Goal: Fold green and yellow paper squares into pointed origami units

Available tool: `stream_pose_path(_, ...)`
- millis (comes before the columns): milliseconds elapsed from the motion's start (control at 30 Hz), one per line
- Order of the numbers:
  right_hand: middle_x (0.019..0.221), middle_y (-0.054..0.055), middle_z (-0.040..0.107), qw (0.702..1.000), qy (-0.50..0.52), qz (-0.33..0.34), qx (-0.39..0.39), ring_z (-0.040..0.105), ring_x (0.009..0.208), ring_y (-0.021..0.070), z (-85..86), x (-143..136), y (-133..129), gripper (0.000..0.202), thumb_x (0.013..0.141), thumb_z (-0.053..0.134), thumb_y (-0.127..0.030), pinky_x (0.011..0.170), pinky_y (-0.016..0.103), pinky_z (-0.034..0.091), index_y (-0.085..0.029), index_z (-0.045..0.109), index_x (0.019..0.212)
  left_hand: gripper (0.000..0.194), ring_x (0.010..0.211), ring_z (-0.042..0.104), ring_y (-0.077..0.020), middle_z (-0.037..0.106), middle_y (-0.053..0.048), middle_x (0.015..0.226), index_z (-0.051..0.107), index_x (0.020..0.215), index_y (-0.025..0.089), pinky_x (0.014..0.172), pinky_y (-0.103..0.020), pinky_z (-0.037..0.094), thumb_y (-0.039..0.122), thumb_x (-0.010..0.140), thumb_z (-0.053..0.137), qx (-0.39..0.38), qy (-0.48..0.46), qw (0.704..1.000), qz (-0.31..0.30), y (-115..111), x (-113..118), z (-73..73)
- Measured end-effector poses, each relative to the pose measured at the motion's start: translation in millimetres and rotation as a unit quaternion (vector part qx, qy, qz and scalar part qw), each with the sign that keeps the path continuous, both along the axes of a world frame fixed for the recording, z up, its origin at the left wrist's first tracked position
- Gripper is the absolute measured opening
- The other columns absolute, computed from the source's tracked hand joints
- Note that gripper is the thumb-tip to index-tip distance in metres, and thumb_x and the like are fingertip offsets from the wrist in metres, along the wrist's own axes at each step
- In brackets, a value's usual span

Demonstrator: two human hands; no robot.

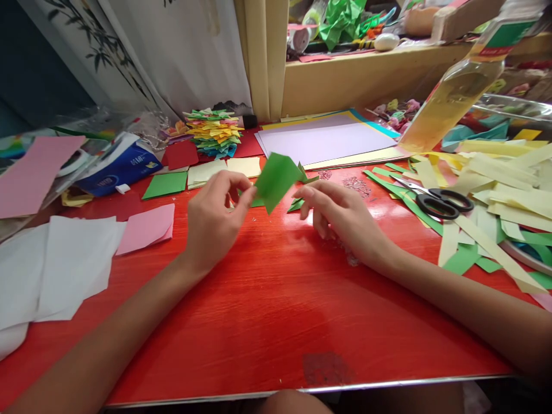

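Note:
Thumb and forefinger of my left hand pinch the left edge of a small green paper, held tilted above the red table. My right hand hovers just to the right of the paper, its fingers loosely bent and apart, with nothing visible in them. Small folded green paper pieces lie behind its fingertips. Farther back and left are a stack of green paper squares and a stack of cream paper squares. Part of the tabletop behind the held paper is hidden.
Black-handled scissors rest among green and cream paper strips at the right. A tilted bottle stands behind them. Large coloured sheets and a colourful folded-paper pile are at the back. White sheets and pink paper lie left.

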State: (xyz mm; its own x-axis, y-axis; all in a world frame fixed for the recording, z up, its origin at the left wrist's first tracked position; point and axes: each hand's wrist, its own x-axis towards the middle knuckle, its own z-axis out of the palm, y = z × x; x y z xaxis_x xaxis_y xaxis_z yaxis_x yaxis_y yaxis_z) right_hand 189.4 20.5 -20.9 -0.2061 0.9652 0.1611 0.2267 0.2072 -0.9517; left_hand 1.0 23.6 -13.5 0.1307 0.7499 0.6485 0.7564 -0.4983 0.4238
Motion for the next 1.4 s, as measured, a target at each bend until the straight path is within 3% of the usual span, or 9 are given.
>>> stream_pose_path(133, 0.060, -0.002, 0.048, 0.997, -0.071, 0.015, 0.028, 0.042, 0.050, 0.0084, -1.4, -2.7, -4.6, 0.024, 0.083, 0.047, -0.041, 0.046, 0.023, 0.031, -0.019, 0.048, 0.073, 0.004, 0.061, 0.049, -0.0078, 0.055, 0.003, 0.071, 0.049, 0.076, 0.019, 0.058, -0.021, 0.040, 0.021, 0.078, 0.052, -0.105, -0.013, 0.989, -0.101, -13.1, 14.6, -1.5)
stream_pose_path(233, 0.056, -0.002, 0.043, 0.991, -0.115, 0.039, 0.048, 0.040, 0.051, 0.0083, -4.1, -2.7, -4.1, 0.030, 0.086, 0.042, -0.031, 0.049, 0.023, 0.030, -0.017, 0.042, 0.059, 0.004, 0.068, 0.051, -0.0088, 0.055, 0.002, 0.075, 0.051, 0.078, 0.019, 0.061, -0.020, 0.042, 0.022, 0.078, 0.052, -0.173, -0.070, 0.976, -0.108, -12.5, 18.6, -5.3)
stream_pose_path(367, 0.057, -0.002, 0.049, 0.992, -0.081, 0.091, -0.013, 0.044, 0.053, 0.0091, -6.2, -3.3, -3.0, 0.033, 0.084, 0.044, -0.036, 0.050, 0.023, 0.033, -0.016, 0.046, 0.058, 0.007, 0.073, 0.054, -0.0100, 0.056, 0.001, 0.079, 0.052, 0.079, 0.018, 0.062, -0.020, 0.045, 0.024, 0.077, 0.054, -0.219, -0.197, 0.949, -0.110, -6.2, 15.0, -9.9)
stream_pose_path(567, 0.083, 0.003, 0.065, 0.979, 0.159, 0.065, -0.112, 0.060, 0.075, 0.0150, -12.0, -3.3, 0.9, 0.023, 0.083, 0.047, -0.036, 0.070, 0.027, 0.046, -0.018, 0.062, 0.087, 0.008, 0.065, 0.052, -0.0083, 0.054, 0.003, 0.072, 0.052, 0.078, 0.019, 0.058, -0.019, 0.042, 0.025, 0.076, 0.057, -0.200, -0.176, 0.961, -0.080, -7.5, 12.6, -10.8)
stream_pose_path(700, 0.083, 0.005, 0.066, 0.970, 0.183, 0.066, -0.142, 0.061, 0.077, 0.0168, -15.7, -3.4, 1.8, 0.023, 0.083, 0.048, -0.033, 0.073, 0.030, 0.047, -0.017, 0.065, 0.088, 0.008, 0.071, 0.053, -0.0084, 0.057, 0.003, 0.077, 0.053, 0.077, 0.018, 0.065, -0.020, 0.044, 0.026, 0.078, 0.055, -0.111, -0.097, 0.988, -0.038, -9.8, 12.9, -9.4)
stream_pose_path(867, 0.087, 0.006, 0.066, 0.953, 0.234, 0.088, -0.169, 0.062, 0.077, 0.0164, -13.6, -5.1, 0.2, 0.021, 0.083, 0.050, -0.029, 0.076, 0.032, 0.048, -0.016, 0.065, 0.090, 0.004, 0.070, 0.055, -0.0070, 0.059, 0.004, 0.077, 0.053, 0.081, 0.018, 0.067, -0.019, 0.046, 0.018, 0.077, 0.055, -0.038, -0.042, 0.998, -0.037, -11.3, 13.8, -8.7)
stream_pose_path(1233, 0.076, 0.003, 0.063, 0.982, 0.135, 0.084, -0.105, 0.057, 0.069, 0.0141, -14.1, -3.1, -3.1, 0.023, 0.081, 0.052, -0.035, 0.062, 0.026, 0.044, -0.016, 0.063, 0.076, 0.012, 0.066, 0.055, -0.0080, 0.056, 0.003, 0.071, 0.051, 0.077, 0.018, 0.056, -0.017, 0.045, 0.028, 0.077, 0.056, -0.196, -0.192, 0.960, -0.058, -7.4, 14.2, -14.3)
stream_pose_path(1300, 0.075, 0.003, 0.062, 0.985, 0.121, 0.078, -0.098, 0.057, 0.071, 0.0142, -14.4, -2.8, -3.2, 0.025, 0.082, 0.050, -0.036, 0.062, 0.025, 0.043, -0.016, 0.063, 0.074, 0.009, 0.066, 0.055, -0.0082, 0.056, 0.003, 0.071, 0.051, 0.077, 0.018, 0.057, -0.018, 0.046, 0.025, 0.078, 0.055, -0.160, -0.144, 0.975, -0.052, -8.2, 13.7, -14.0)
stream_pose_path(1400, 0.076, 0.003, 0.062, 0.981, 0.136, 0.069, -0.118, 0.056, 0.072, 0.0143, -14.4, -3.1, -2.4, 0.025, 0.082, 0.050, -0.037, 0.064, 0.026, 0.043, -0.017, 0.063, 0.077, 0.001, 0.075, 0.057, -0.0099, 0.058, 0.000, 0.080, 0.053, 0.079, 0.017, 0.066, -0.021, 0.048, 0.017, 0.079, 0.052, -0.015, 0.007, 0.998, -0.058, -10.2, 11.9, -12.5)
